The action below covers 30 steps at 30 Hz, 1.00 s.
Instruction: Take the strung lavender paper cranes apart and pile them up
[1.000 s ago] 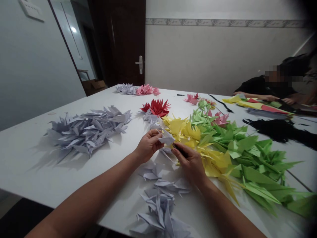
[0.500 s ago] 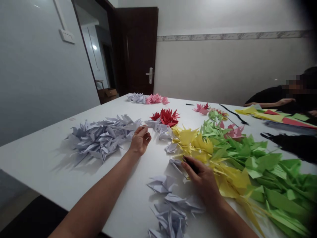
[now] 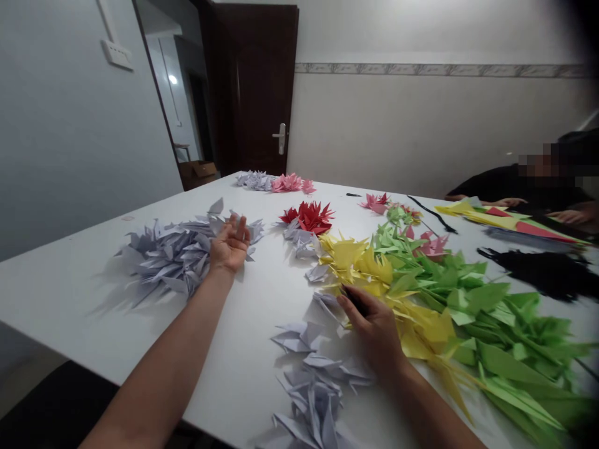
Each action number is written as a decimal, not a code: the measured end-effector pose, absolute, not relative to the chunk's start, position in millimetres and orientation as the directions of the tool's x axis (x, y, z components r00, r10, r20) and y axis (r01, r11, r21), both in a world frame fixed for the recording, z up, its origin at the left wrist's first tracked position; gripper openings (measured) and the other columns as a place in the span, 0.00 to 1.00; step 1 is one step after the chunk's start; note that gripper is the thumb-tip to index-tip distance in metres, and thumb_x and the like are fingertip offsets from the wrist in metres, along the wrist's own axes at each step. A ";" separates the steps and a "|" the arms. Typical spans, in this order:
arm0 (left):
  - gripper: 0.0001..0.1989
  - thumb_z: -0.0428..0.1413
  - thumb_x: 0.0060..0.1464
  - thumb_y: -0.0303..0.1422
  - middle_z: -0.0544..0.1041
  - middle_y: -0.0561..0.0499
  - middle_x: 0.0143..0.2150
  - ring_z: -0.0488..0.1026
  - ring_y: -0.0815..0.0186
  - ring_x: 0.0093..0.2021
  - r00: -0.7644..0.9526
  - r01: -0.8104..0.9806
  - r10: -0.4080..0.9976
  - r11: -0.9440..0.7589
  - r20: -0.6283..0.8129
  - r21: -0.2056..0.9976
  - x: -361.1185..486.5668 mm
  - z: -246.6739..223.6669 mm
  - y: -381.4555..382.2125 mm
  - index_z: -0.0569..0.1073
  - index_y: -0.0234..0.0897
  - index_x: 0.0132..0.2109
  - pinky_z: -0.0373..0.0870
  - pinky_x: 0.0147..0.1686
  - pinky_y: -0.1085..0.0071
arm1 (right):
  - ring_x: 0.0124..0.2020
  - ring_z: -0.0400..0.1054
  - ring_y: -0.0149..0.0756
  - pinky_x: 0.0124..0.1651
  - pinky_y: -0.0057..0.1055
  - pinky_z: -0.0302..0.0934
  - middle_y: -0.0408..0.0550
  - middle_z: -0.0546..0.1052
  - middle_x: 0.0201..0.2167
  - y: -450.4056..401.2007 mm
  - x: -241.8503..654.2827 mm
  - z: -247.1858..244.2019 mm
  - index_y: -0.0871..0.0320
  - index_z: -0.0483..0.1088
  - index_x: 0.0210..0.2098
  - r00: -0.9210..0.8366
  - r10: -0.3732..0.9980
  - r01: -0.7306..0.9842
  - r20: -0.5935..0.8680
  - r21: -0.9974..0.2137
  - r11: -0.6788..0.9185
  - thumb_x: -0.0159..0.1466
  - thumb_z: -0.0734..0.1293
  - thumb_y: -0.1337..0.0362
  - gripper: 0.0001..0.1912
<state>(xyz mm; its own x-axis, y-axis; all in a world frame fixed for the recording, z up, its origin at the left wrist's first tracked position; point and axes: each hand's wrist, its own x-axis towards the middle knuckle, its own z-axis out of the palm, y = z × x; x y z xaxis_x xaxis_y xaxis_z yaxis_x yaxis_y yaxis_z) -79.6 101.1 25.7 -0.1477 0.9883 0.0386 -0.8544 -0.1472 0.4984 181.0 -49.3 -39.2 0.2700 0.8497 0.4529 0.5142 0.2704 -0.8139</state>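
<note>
My left hand lies open, palm up, its fingers spread and holding nothing, against the far side of a big heap of lilac paper cranes. My right hand is closed around a thin black pen, resting on the white table. Its fingertips are close to a lilac paper crane and beside a mass of yellow paper cranes. Green paper cranes spread out to the right of these.
More lilac cranes lie near the front edge, with red and pink groups farther back. A co-worker's hands rest on coloured paper sheets at the right, near a black paper heap. A dark door stands behind.
My left hand has moved left to the big lilac heap and opened, with no crane in it. My right hand has shifted little, still around the pen. The view has turned slightly.
</note>
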 end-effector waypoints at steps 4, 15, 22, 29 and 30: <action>0.04 0.56 0.52 0.28 0.78 0.53 0.32 0.75 0.71 0.31 0.096 -0.712 0.991 0.000 0.098 0.702 -63.0 14.6 95.7 0.74 0.37 0.36 0.69 0.30 0.77 | 0.38 0.74 0.44 0.43 0.42 0.68 0.53 0.79 0.38 -46.9 182.4 -41.3 0.58 0.75 0.40 0.325 0.828 0.461 0.457 -0.841 0.283 0.56 0.68 0.53 0.17; 0.10 0.62 0.40 0.27 0.74 0.52 0.29 0.66 0.73 0.26 0.706 0.065 0.661 -0.417 0.253 0.907 10.9 -23.7 43.6 0.78 0.38 0.35 0.60 0.22 0.80 | 0.38 0.74 0.43 0.44 0.41 0.68 0.52 0.79 0.37 -46.5 182.8 -40.9 0.58 0.75 0.41 0.298 0.835 0.474 0.463 -0.831 0.292 0.56 0.68 0.55 0.17; 0.11 0.63 0.40 0.28 0.72 0.53 0.25 0.67 0.73 0.24 0.604 -0.088 0.780 -0.140 0.165 0.986 12.2 -29.6 55.2 0.75 0.33 0.35 0.63 0.24 0.78 | 0.38 0.74 0.43 0.44 0.41 0.68 0.51 0.79 0.38 -46.2 183.7 -44.0 0.56 0.75 0.41 0.257 0.836 0.479 0.484 -0.815 0.325 0.58 0.67 0.55 0.15; 0.15 0.65 0.37 0.28 0.73 0.53 0.31 0.70 0.73 0.27 0.459 -0.242 0.864 -0.105 0.209 0.965 11.6 -22.3 57.7 0.74 0.34 0.36 0.69 0.28 0.76 | 0.38 0.74 0.43 0.43 0.40 0.68 0.51 0.80 0.38 -48.3 182.0 -38.2 0.56 0.75 0.40 0.262 0.823 0.515 0.504 -0.794 0.322 0.58 0.67 0.55 0.15; 0.14 0.65 0.37 0.29 0.73 0.53 0.30 0.70 0.73 0.27 0.468 -0.259 0.855 -0.107 0.221 0.960 12.5 -21.3 55.9 0.74 0.34 0.35 0.69 0.29 0.75 | 0.37 0.74 0.43 0.43 0.39 0.68 0.51 0.80 0.38 -48.6 181.4 -37.6 0.56 0.75 0.40 0.241 0.832 0.519 0.500 -0.791 0.325 0.58 0.67 0.56 0.14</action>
